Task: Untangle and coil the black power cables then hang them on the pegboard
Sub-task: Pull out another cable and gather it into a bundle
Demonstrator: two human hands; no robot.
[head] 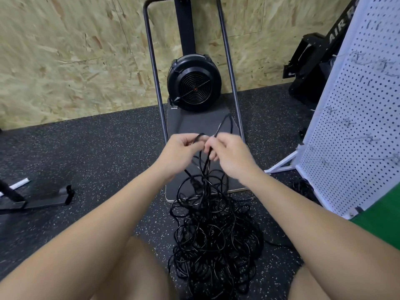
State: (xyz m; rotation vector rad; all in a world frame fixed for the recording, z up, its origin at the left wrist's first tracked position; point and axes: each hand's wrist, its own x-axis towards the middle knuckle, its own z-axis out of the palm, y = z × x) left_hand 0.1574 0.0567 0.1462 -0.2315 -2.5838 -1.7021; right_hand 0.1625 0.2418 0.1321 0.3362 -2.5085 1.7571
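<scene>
A big tangle of black power cables (213, 237) lies on the speckled rubber floor between my knees. Several strands rise from it up to my hands. My left hand (180, 151) pinches a small black cable loop at its fingertips. My right hand (227, 154) grips strands close beside it, and one loop of cable sticks up above that hand. The white pegboard (357, 126) stands at the right on a white frame, with several wire hooks on it.
An exercise machine with a black round fan housing (194, 82) and a tall metal frame (154, 72) stands straight ahead on a dark base plate. Black gear (307, 68) leans at the back right. Another machine's foot (43, 197) lies at the left. A smaller cable bundle (300, 187) lies by the pegboard's foot.
</scene>
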